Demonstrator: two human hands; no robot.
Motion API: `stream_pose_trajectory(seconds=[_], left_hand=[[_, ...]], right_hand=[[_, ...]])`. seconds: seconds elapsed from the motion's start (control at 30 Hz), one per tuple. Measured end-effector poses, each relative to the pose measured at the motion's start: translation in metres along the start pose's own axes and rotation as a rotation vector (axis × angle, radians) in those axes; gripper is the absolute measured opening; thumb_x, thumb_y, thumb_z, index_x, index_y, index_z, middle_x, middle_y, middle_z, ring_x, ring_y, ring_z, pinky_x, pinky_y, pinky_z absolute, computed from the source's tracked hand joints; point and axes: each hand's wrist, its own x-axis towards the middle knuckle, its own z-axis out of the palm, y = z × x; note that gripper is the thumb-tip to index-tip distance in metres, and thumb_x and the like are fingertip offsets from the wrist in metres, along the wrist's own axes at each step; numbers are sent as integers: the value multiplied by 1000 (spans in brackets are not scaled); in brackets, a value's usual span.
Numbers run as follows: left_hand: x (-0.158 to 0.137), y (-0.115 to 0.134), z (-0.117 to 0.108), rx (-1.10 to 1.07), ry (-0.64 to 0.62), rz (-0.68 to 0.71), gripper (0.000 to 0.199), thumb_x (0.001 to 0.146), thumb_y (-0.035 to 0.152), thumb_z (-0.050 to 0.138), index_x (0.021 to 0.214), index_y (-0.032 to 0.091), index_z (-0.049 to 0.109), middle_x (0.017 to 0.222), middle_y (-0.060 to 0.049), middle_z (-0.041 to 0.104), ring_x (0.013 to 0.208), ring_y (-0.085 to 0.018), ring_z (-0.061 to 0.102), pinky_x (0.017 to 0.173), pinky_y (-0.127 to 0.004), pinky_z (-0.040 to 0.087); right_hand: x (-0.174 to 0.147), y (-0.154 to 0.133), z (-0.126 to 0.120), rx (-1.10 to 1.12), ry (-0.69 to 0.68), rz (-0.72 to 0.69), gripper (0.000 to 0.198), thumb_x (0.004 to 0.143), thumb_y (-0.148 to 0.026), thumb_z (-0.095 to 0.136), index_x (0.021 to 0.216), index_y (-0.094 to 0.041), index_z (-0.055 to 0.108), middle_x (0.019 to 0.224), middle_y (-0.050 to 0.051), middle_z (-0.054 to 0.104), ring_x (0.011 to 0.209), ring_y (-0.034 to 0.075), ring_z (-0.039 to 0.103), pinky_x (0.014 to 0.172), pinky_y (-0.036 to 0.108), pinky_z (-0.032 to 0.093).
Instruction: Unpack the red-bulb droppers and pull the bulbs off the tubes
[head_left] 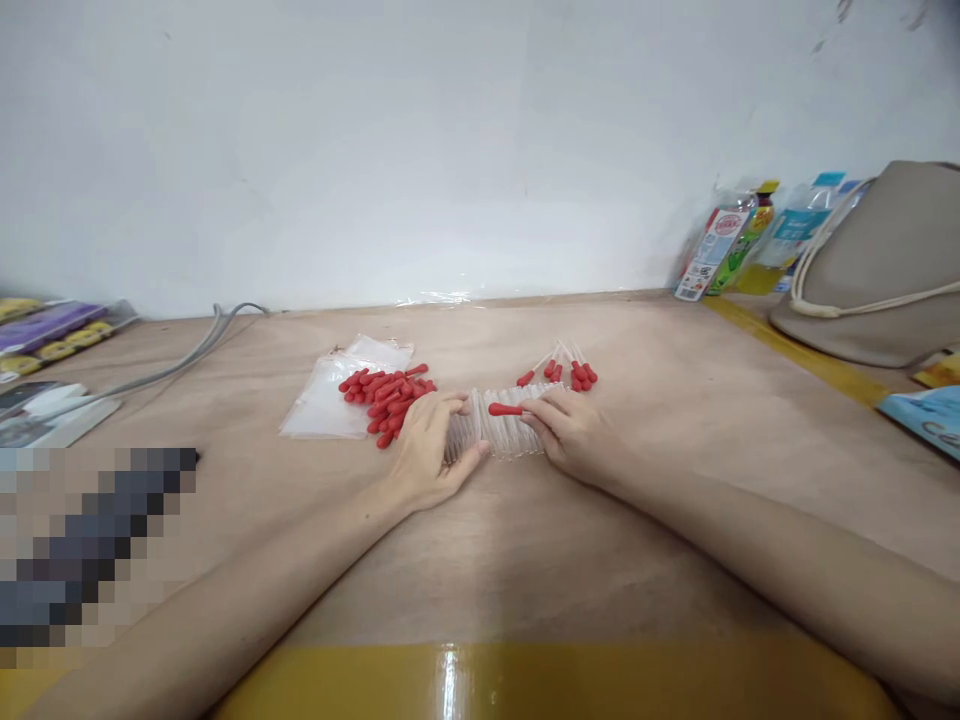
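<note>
A row of clear glass dropper tubes [506,432] lies side by side on the table between my hands. My left hand [431,445] curls over the row's left end, thumb at the near ends and fingers at the far ends. Above the right part of the row, my right hand [574,430] pinches a red rubber dropper bulb [505,410], its rounded end pointing left. Whether a tube sits in this bulb is hidden by my fingers. Loose red bulbs [386,395] are heaped beyond my left hand. Several droppers with red bulbs on thin tubes [577,372] lie beyond my right hand.
Clear plastic bags [315,405] lie under and beside the bulb heap. A grey cable [187,355] and packets [56,335] are at the left. Bottles [799,235], a carton [712,255] and a grey-beige bag [870,270] stand at the right. A wall closes off the back.
</note>
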Motion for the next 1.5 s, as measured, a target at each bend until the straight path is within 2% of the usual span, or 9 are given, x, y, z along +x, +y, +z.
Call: stream_pose_trajectory(seconds=[0.23,0.43,0.57,0.87,1.13,1.23,1.33,1.43,1.5], left_hand=[[2,0,1,88,-87,235,29,82,30,54,109,20,54,113,-7,59,110,-22,49,99,-42,34],[2,3,1,162,-12,367,19,81,25,56,100,19,58,98,-2,67,99,-19,57,99,-44,33],[2,5,-1,238,-7,388,10,82,22,53,89,19,60,90,0,68,94,-20,59,99,-46,32],[-3,5,-10,198,-104,398,11,84,18,48,82,17,58,89,0,68,102,-19,57,108,-49,17],[-8,2,-18,181,-103,393,11,85,18,47,80,17,57,89,0,68,103,-19,57,106,-47,21],[-11,-6,-24,195,-58,332,13,85,16,44,81,18,57,85,0,68,96,-18,58,98,-44,32],[-13,-17,-25,204,-13,296,9,84,19,49,83,17,57,84,-3,65,80,-16,58,78,-36,43],[-7,-26,-22,154,80,241,12,83,23,52,91,18,59,82,-4,57,69,-13,52,61,-26,45],[1,-33,-25,128,141,141,18,85,22,48,99,19,58,86,-5,52,70,-12,51,61,-26,46]], right_hand=[[-2,-21,1,-90,70,-133,18,87,-22,45,85,-17,62,59,-1,56,58,10,46,66,29,26],[-4,-27,4,28,-50,-218,23,89,-20,40,86,-11,62,65,3,55,63,13,45,63,26,31],[-5,-24,2,7,-40,-243,22,87,-14,39,83,-12,61,63,3,51,62,13,41,63,27,29],[-5,-22,-3,2,-17,-370,23,84,-6,36,84,-12,58,60,0,48,59,11,37,64,27,29],[-9,-19,-6,1,32,-404,21,84,-7,39,92,-11,58,60,0,50,61,12,38,69,28,31],[-9,-11,-8,10,55,-341,22,83,-8,41,94,-13,59,61,0,53,62,12,39,69,29,30],[-5,-6,-8,-21,78,-186,18,84,-16,47,94,-19,62,60,-1,55,60,11,41,69,30,27],[2,-8,-6,-82,55,-76,17,85,-25,49,92,-23,64,55,-3,54,56,10,42,68,31,23],[10,-13,-5,-86,17,-9,19,86,-26,47,93,-23,64,60,-2,57,59,10,46,68,31,22]])
